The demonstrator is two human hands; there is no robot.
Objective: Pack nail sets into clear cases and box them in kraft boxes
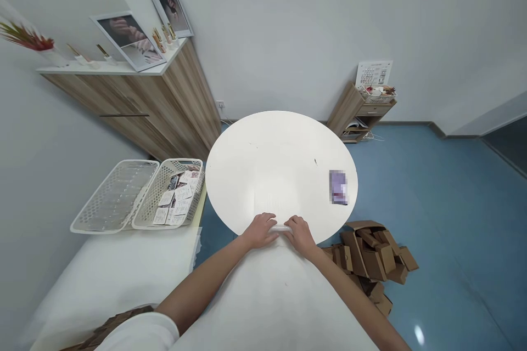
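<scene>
At the near edge of a round white table (280, 148), my left hand (261, 230) and my right hand (300, 235) are close together. Between them is a small white, flat or rolled item (281, 228); its ends are under my fingers, which curl round it from both sides. What exactly it is cannot be made out against the white table and clothing. On the table's right side lies a purple rectangular item (338, 187), blurred out. A small dark mark shows to the left of it.
Two white baskets stand at the left, one holding printed cards (177, 197), the other clear packets (119, 192). Cardboard boxes (374, 255) are piled on the floor at the right. Behind are a wooden cabinet (181, 98) with frames and a small shelf unit (349, 109).
</scene>
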